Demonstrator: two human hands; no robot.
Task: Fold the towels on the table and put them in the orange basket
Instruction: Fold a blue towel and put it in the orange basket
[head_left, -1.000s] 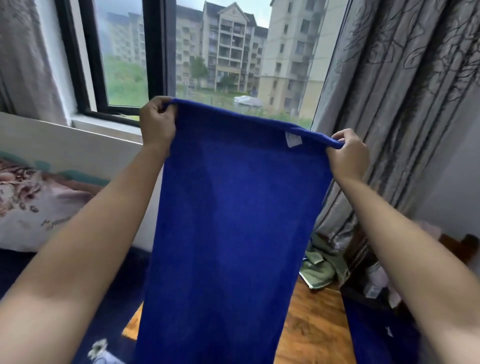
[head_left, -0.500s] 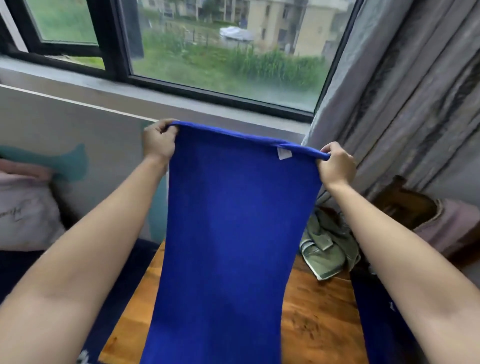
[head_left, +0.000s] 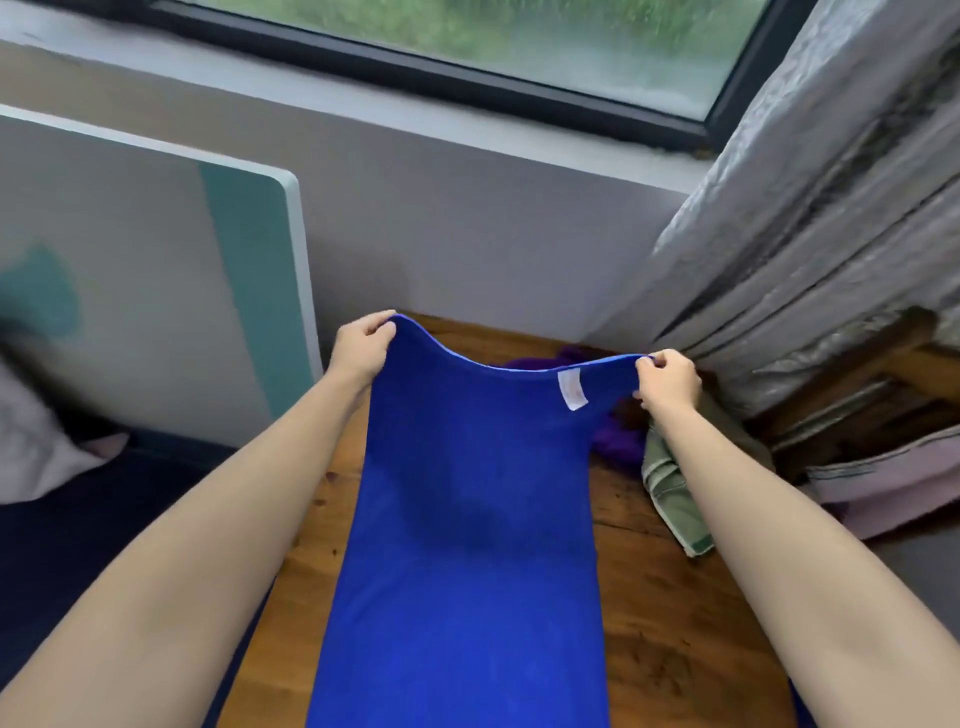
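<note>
A long blue towel (head_left: 467, 519) stretches away from me over the wooden table (head_left: 665, 623). My left hand (head_left: 361, 345) grips its far left corner and my right hand (head_left: 667, 382) pinches its far right corner, both held a little above the table. The far edge sags between them, and a white label (head_left: 571, 389) shows near the right corner. A purple towel (head_left: 618, 441) lies crumpled at the table's far right, partly hidden by the blue one. A green towel (head_left: 670, 493) lies beside it under my right forearm. No orange basket is in view.
A white and teal board (head_left: 156, 291) leans against the wall at the left. Grey curtains (head_left: 831, 234) hang at the right over a wooden chair (head_left: 857, 395). A pillow (head_left: 31, 447) and dark bedding lie at the left. The window sill runs along the back.
Both hands have come down and forward with the blue towel, from window height to just above the table. The view has tilted down, and the towel's top edge now sags.
</note>
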